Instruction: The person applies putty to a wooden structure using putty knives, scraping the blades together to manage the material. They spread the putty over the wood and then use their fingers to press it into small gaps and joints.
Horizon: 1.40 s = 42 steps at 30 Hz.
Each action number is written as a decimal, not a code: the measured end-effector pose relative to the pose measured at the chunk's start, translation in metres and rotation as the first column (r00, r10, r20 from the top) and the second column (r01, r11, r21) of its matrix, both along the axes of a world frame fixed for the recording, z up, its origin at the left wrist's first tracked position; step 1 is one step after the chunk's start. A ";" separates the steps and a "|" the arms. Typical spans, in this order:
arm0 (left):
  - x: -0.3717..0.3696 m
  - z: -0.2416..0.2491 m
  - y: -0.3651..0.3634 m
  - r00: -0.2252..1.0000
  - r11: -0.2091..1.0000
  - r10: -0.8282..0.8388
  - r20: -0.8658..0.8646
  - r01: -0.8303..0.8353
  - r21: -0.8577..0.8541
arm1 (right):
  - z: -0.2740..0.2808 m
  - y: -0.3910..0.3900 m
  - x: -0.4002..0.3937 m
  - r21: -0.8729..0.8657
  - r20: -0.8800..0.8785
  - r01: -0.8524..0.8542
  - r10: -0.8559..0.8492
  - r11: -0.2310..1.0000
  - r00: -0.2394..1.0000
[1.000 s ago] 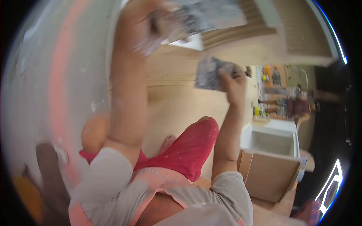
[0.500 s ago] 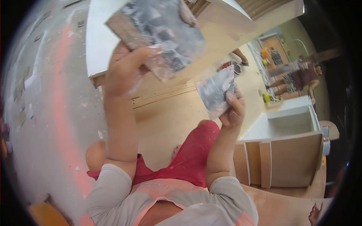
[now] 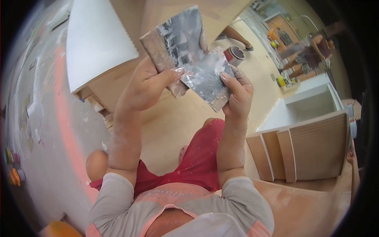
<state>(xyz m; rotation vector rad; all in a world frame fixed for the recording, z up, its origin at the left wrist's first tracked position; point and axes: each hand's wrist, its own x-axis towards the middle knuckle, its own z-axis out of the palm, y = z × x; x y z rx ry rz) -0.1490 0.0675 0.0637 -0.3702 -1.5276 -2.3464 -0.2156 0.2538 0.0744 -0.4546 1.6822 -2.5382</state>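
Observation:
My left hand [image 3: 144,85] grips a larger flat piece [image 3: 177,37], smeared grey and white, with a brown edge strip; the thumb presses on its face. In my right hand [image 3: 239,91] is a smaller grey, shiny smeared plate [image 3: 209,79], pinched between thumb and fingers. The smaller plate overlaps the lower right part of the larger piece, and the two seem to touch. Both are held up in front of me, above my knees. Whitish smears cover my fingertips.
A white panel [image 3: 98,43] on a wooden frame stands at upper left. An open can [image 3: 234,55] sits beyond my right hand, near another person's limb. Curved wooden panels [image 3: 316,150] and a white box [image 3: 312,98] stand at right. A person [image 3: 316,51] bends over at upper right.
My hands have come together, bringing the smaller plate against the larger piece. The larger piece has moved down and right in view, and the can now shows more fully.

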 end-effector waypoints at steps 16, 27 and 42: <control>-0.020 -0.002 0.017 0.990 0.995 -0.011 0.144 -0.004 0.101 | 0.009 0.029 -0.033 -0.198 -0.223 -0.071 0.026 0.978 0.975; -0.017 -0.002 0.033 0.970 0.970 0.201 0.138 -0.216 0.109 | -0.012 0.012 -0.021 -0.268 -0.284 0.088 -0.166 0.959 0.944; -0.030 -0.033 0.043 0.976 0.962 0.208 0.065 -0.193 -0.193 | -0.047 0.033 -0.023 0.455 -0.369 -0.079 0.268 0.887 0.890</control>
